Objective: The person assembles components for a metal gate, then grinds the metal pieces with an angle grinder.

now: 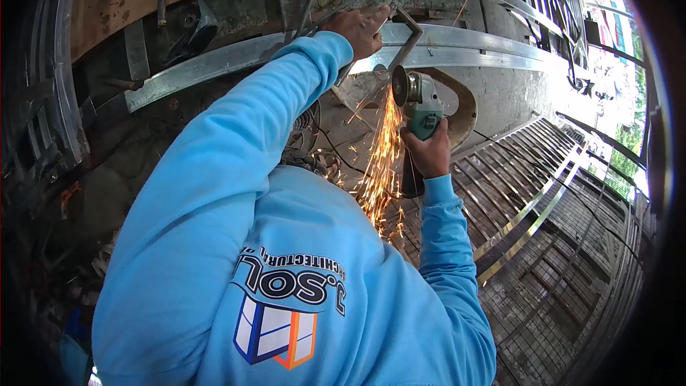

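Observation:
My right hand [430, 149] is closed round the body of a green-and-grey angle grinder [424, 109]. The grinder's disc [404, 86] meets the lower end of a bent flat metal bar [408, 44], and a stream of orange sparks [382, 164] pours down toward my chest. At the upper middle, my left hand [359, 31] is closed on the far side of this bar, close to a long shiny metal rail [457, 38]. Part of what lies under the left fingers is hidden. Blue sleeves cover both arms.
A brown board [107, 3] and a dark clamp-like tool [196, 32] are at the upper left. Barred metal grilles [514, 164] lie at the right. A thin black cable [330, 141] and clutter sit below the rail.

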Available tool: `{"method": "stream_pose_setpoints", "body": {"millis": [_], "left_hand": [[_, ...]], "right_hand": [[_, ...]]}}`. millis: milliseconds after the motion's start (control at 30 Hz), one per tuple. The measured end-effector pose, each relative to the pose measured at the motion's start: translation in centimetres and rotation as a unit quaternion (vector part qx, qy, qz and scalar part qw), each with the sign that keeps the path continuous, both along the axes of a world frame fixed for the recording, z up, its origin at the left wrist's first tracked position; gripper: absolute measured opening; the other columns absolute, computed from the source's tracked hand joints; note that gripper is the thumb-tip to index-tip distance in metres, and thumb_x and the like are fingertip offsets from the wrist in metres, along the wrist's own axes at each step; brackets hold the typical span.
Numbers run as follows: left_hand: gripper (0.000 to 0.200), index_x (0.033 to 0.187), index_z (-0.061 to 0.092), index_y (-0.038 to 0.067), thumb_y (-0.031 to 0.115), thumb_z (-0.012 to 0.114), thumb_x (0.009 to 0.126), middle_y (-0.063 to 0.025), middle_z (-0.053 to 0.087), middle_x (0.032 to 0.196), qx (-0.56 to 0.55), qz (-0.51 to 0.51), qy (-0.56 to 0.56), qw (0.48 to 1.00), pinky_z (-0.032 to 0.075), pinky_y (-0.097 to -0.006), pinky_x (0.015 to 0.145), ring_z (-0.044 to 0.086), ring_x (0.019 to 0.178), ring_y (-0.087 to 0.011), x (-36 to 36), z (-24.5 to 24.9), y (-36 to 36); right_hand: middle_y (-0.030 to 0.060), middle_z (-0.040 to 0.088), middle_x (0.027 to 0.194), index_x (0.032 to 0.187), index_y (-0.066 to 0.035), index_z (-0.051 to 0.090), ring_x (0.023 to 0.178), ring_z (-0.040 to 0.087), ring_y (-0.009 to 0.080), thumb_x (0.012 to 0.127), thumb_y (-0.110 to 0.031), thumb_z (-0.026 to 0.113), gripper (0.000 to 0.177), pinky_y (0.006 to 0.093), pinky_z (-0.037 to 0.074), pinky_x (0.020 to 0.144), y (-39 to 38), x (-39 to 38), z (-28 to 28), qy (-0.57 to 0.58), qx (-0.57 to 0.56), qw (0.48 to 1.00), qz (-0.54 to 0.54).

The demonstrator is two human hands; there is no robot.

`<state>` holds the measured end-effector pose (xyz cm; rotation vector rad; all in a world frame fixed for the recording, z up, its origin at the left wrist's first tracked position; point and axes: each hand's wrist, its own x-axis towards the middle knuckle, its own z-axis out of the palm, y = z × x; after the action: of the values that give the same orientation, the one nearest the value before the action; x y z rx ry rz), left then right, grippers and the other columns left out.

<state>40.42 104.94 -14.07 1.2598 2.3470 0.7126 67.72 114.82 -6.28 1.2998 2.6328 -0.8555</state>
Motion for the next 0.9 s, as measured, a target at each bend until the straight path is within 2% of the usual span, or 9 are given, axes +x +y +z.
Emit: {"method": "stream_pose_setpoints", "body": {"millis": [100,333,433,600,700,733,800,900], "left_hand": [[0.069,0.154,0.035,0.013,0.031,0.055,0.09,-0.0257,0.069,0.111,-0.006,0.0,-0.004,1.0,0.053,-0.0494,0.098,0.067,0.1,-0.0434,-0.1,0.2,-0.2],[0.068,0.154,0.035,0.014,0.03,0.054,0.091,-0.0253,0.068,0.116,-0.011,0.003,-0.003,1.0,0.052,-0.0488,0.1,0.067,0.103,-0.0423,0.1,-0.1,0.1],[0.068,0.154,0.035,0.013,0.029,0.053,0.091,-0.0251,0.068,0.117,0.101,0.018,0.044,0.994,0.052,-0.0488,0.1,0.066,0.104,-0.042,0.2,-3.5,0.7],[0.067,0.154,0.035,0.013,0.028,0.052,0.091,-0.0248,0.068,0.116,0.031,0.004,0.007,0.999,0.052,-0.0487,0.099,0.067,0.103,-0.0419,0.1,-0.7,0.1],[0.067,0.154,0.035,0.012,0.028,0.052,0.091,-0.0242,0.069,0.115,-0.017,0.001,-0.017,1.0,0.053,-0.0486,0.099,0.067,0.102,-0.0416,-0.1,1.8,-0.5],[0.067,0.154,0.035,0.012,0.028,0.052,0.091,-0.024,0.069,0.114,-0.037,0.0,-0.025,0.999,0.053,-0.0486,0.098,0.067,0.102,-0.0415,-0.1,2.3,-0.6],[0.067,0.154,0.034,0.012,0.029,0.052,0.091,-0.0234,0.069,0.113,-0.035,0.001,-0.022,0.999,0.053,-0.0485,0.099,0.068,0.101,-0.0414,-0.1,1.8,-0.5],[0.068,0.154,0.033,0.012,0.029,0.053,0.091,-0.0229,0.069,0.114,-0.028,-0.007,-0.015,0.999,0.053,-0.0482,0.099,0.068,0.101,-0.0414,-0.1,1.1,-0.3]], "right_hand": [[0.0268,0.069,0.095,0.115,0.005,0.047,0.089,0.07,0.0431,0.071,-0.038,0.082,0.07,0.0476,0.054,0.078,0.3,0.3,-0.3,0.037,-0.012,0.999,0.016],[0.0252,0.07,0.094,0.113,0.004,0.049,0.087,0.07,0.0404,0.07,-0.036,0.081,0.067,0.0467,0.054,0.078,0.6,0.4,-0.6,0.026,-0.02,0.999,0.005],[0.025,0.07,0.093,0.113,0.004,0.049,0.087,0.071,0.0404,0.07,-0.036,0.081,0.067,0.0465,0.054,0.078,0.4,0.3,-0.6,0.035,-0.023,0.999,0.006],[0.0253,0.07,0.092,0.116,0.007,0.047,0.086,0.07,0.042,0.071,-0.034,0.081,0.069,0.0468,0.054,0.077,0.5,0.2,-0.6,0.027,-0.015,1.0,0.008],[0.0265,0.069,0.094,0.121,0.009,0.045,0.088,0.07,0.043,0.072,-0.035,0.082,0.076,0.0471,0.054,0.077,1.4,1.2,-1.7,0.038,0.022,0.998,0.051],[0.0271,0.069,0.095,0.123,0.01,0.044,0.089,0.069,0.0431,0.071,-0.036,0.082,0.079,0.047,0.054,0.078,1.5,1.4,-1.9,0.034,0.001,0.999,0.037],[0.0283,0.068,0.098,0.127,0.011,0.043,0.09,0.069,0.0434,0.071,-0.037,0.083,0.084,0.0469,0.054,0.078,0.9,0.4,-0.8,0.027,-0.04,0.999,0.01],[0.0288,0.068,0.099,0.128,0.011,0.042,0.091,0.069,0.0432,0.07,-0.037,0.084,0.086,0.0473,0.054,0.079,1.3,0.9,-1.6,0.012,0.011,0.999,0.031]]}}
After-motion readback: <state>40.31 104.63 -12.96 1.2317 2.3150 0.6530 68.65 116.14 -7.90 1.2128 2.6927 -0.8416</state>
